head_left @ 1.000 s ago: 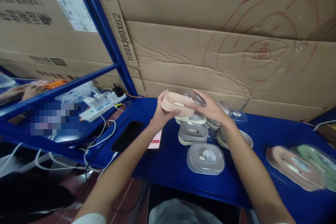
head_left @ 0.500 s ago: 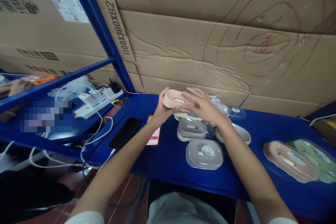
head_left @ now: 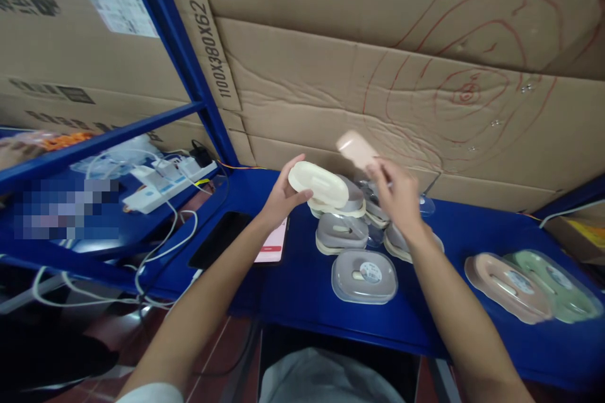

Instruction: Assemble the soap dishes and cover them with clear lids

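Observation:
My left hand (head_left: 282, 196) is closed around one end of a cream oval dish (head_left: 321, 185), which looks like a soap dish base, tilted so its inside faces me. To the right, my right hand (head_left: 397, 189) pinches a pink rounded dish part (head_left: 357, 148), slightly blurred, raised in front of the cardboard. Below the hands, grey soap dishes with cream bases and clear covers stand in a group, among them one grey dish (head_left: 341, 230). Nearer to me lies a separate grey soap dish (head_left: 363, 277) with a clear cover and a round sticker.
A pink soap dish (head_left: 508, 289) and a green one (head_left: 551, 283) lie at right on the blue table (head_left: 302, 302). Two phones, one dark (head_left: 220, 239) and one lit (head_left: 271, 245), lie left. A power strip (head_left: 165, 186), cables and another person's hand are farther left. Cardboard (head_left: 307, 88) stands behind.
My right hand has moved right and up with the pink part, away from my left hand. The cream dish, hidden before, now shows in my left hand.

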Demonstrator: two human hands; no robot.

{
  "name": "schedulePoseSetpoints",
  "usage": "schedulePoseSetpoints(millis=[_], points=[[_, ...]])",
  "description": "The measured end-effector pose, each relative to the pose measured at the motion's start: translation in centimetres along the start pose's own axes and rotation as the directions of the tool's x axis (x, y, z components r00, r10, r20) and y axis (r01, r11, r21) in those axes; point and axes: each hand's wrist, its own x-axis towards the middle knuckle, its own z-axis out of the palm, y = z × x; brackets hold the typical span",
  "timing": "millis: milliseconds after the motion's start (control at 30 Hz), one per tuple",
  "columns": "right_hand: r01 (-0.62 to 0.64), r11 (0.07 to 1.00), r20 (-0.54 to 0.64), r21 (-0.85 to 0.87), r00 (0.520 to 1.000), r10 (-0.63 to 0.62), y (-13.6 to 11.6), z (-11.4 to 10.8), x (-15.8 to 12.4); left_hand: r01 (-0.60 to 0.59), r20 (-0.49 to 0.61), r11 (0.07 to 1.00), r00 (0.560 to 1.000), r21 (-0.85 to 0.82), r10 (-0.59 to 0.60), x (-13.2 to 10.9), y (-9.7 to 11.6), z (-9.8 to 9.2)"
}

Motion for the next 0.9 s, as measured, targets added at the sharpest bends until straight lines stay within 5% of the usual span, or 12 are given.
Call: schedulePoseSetpoints(millis=[100, 200, 267, 367, 467, 567, 633, 700, 800, 900], points=[[-0.233, 0.936, -0.157, -0.265, 0.968, 0.196, 3.7, -2.7, -1.4, 0.01, -0.114, 1.0, 0.993, -0.003, -0.01, 0.3, -0.7, -0.5], [-0.428, 0.766, -0.152, -0.48, 0.9, 0.408, 8.0, -4.1, -4.6, 0.033, -0.177, 0.999, 0.984, -0.023, -0.036, 0.6, -1.3, -0.7], [-0.456, 0.718, -0.101, -0.526, 0.872, 0.479, 10.5, -4.3, -6.7, 0.031, -0.166, 0.999, 0.986, -0.011, -0.032, 0.8, -1.4, -0.7], [-0.406, 0.762, -0.016, -0.504, 0.887, 0.462, 12.6, -4.2, -8.5, 0.017, -0.1, 1.0, 0.995, 0.026, -0.015, 0.6, -0.6, -0.1], [-0.306, 0.866, 0.002, -0.394, 0.942, 0.334, 11.3, -4.7, -9.0, 0.027, -0.052, 0.999, 0.998, 0.045, -0.025, -0.9, 1.9, 1.6], [-0.049, 0.995, 0.141, -0.088, 0.988, 0.061, 6.3, -5.8, -10.2, 0.04, -0.038, 0.998, 0.999, 0.05, -0.038, -4.5, 5.5, 4.7], [0.12, 0.987, 0.328, 0.102, 0.933, -0.148, 2.2, -6.4, -11.9, 0.047, -0.004, 0.998, 0.999, 0.041, -0.047, -7.7, 7.8, 7.0], [0.227, 0.953, 0.397, 0.202, 0.871, -0.291, -1.0, -6.7, -14.0, 0.106, 0.104, 0.994, 0.989, 0.01, -0.107, -10.9, 9.4, 9.2], [0.271, 0.94, 0.358, 0.206, 0.874, -0.33, -2.2, -7.4, -16.9, 0.206, 0.186, 0.978, 0.962, -0.02, -0.199, -14.8, 10.0, 11.2], [0.187, 0.981, 0.219, 0.045, 0.957, -0.193, 0.9, -8.9, -18.4, 0.202, 0.188, 0.976, 0.959, 0.086, -0.214, -17.0, 9.2, 12.0]])
